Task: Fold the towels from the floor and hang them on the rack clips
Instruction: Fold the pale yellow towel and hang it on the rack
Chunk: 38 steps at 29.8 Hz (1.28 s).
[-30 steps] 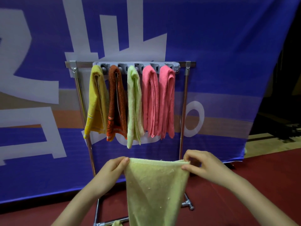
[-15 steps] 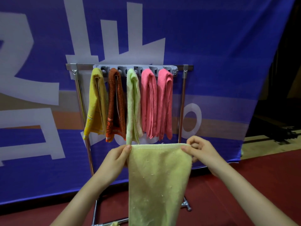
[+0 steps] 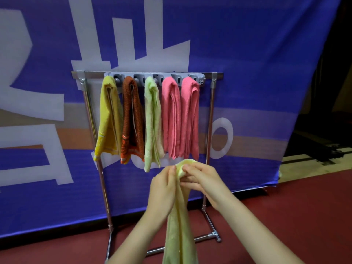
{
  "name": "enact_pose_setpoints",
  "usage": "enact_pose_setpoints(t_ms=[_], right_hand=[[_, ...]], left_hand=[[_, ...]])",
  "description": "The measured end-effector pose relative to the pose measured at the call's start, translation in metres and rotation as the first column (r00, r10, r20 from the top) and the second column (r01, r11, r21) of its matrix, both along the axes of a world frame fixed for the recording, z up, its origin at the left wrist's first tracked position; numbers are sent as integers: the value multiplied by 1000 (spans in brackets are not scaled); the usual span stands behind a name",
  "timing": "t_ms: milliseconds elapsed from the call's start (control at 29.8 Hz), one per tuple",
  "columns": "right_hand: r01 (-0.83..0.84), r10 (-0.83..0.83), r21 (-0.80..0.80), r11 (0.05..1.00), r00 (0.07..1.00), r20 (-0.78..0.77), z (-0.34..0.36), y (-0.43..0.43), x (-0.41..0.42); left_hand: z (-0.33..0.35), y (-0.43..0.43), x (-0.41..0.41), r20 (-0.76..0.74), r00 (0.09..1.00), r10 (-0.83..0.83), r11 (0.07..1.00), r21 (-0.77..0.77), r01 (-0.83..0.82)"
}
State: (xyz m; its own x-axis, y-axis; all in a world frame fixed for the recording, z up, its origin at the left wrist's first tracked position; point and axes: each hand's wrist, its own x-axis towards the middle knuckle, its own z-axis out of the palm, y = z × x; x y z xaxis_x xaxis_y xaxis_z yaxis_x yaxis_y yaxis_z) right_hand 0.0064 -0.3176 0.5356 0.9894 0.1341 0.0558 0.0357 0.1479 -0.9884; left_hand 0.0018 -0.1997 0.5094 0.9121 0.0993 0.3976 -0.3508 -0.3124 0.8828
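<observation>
A pale yellow-green towel hangs folded in a narrow strip in front of me. My left hand and my right hand are pressed together at its top and both grip the bunched top edge. Behind them stands a metal rack with a grey clip strip on its top bar. Hanging from the clips, left to right, are a yellow towel, a rust-orange towel, a light green towel and two pink towels.
A blue and white banner fills the wall behind the rack. The floor is dark red. The rack's foot bar lies on the floor beside the hanging towel. A dark opening shows at the far right.
My hands have come together from the towel's two top corners, folding it from a wide sheet into a narrow strip. The towel's top has also risen toward the rack.
</observation>
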Motion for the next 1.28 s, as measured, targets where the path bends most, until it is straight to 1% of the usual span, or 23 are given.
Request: enact_pose_setpoints(t_ms=[67, 134, 201, 269, 403, 504, 571, 705, 772, 839, 873, 974, 1108, 1141, 1175, 1208, 1276], right_hand=[[-4, 7, 87, 996, 1000, -29, 1, 1, -2], [-18, 24, 134, 991, 999, -40, 1, -1, -3], [-39, 42, 146, 988, 999, -21, 2, -2, -3], [-52, 54, 163, 985, 999, -4, 5, -2, -3], [-99, 97, 165, 981, 995, 19, 11, -5, -4], [-155, 150, 130, 979, 988, 50, 15, -8, -4], [-142, 134, 83, 986, 986, 98, 14, -10, -3], [85, -67, -69, 994, 969, 239, 0, -19, 1], [118, -59, -218, 969, 964, 260, -7, -24, 4], [83, -15, -285, 955, 973, 232, -8, -24, 4], [75, -11, -287, 955, 976, 218, -8, -24, 4], [67, -31, -183, 981, 980, 196, -7, -24, 4], [37, 0, -164, 986, 976, 218, -8, -15, 2], [18, 21, -169, 986, 974, 224, -9, -13, 2], [-6, 46, -172, 985, 973, 228, -8, -11, 1], [-26, 65, -173, 985, 972, 227, -8, -9, 1], [-46, 91, -193, 980, 968, 232, -8, -8, 1]], left_hand=[[0, 1, 2, 7, 1000, -21, 999, -26, 21], [2, 3, 1, 14, 998, -66, 997, -45, 67], [5, 4, -1, 25, 989, -147, 987, -67, 149], [8, 6, -2, 33, 980, -197, 978, -58, 198], [13, 12, 2, 73, 977, -200, 979, -29, 202], [16, 14, 6, 103, 979, -175, 984, -22, 179], [18, 14, 7, 98, 980, -175, 983, -32, 179], [25, 17, 5, 108, 982, -154, 987, -25, 158], [30, 18, 4, 132, 976, -172, 984, -26, 177], [35, 21, 3, 144, 973, -182, 982, -17, 187], [35, 23, 3, 142, 972, -189, 981, -23, 195], [30, 33, 7, 80, 977, -200, 980, -9, 201], [38, 40, 8, -47, 955, -292, 952, -110, 286], [43, 41, 9, -64, 950, -306, 950, -81, 301], [46, 42, 11, -85, 950, -299, 954, 0, 300], [49, 43, 13, -116, 953, -279, 951, 107, 292], [53, 43, 17, -170, 957, -236, 910, 306, 279]])
